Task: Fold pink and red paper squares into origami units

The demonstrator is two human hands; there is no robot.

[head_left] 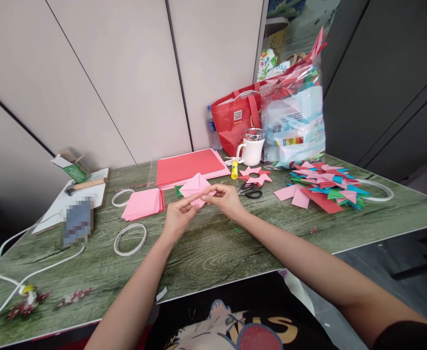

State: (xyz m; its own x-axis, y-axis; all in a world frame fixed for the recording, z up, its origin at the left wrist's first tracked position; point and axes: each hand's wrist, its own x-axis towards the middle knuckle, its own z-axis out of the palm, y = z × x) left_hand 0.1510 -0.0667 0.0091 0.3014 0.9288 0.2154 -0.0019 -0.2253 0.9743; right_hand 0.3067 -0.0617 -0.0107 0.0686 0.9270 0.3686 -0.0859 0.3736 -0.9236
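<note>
Between my two hands is a pink folded sheet of paper (196,185), held up above the middle of the table with crease lines showing on it. My left hand (181,217) pinches its lower left edge between thumb and fingers. On the other side my right hand (227,201) pinches the lower right edge, its fingertips close to those of the left. A bit of green paper (178,190) peeks out behind the pink sheet. To the left lies a stack of pink paper squares (142,203) with red ones beneath. Black-handled scissors (253,194) rest just right of my right hand.
Large red sheets (187,167) lie behind. A glue stick (234,170), lidded white mug (252,149), pink-and-red paper ring (256,176) and bags (295,121) stand or lie at the back. Folded paper pieces (326,182) are heaped right. Tape rolls (116,243) and a hammer (89,184) lie left.
</note>
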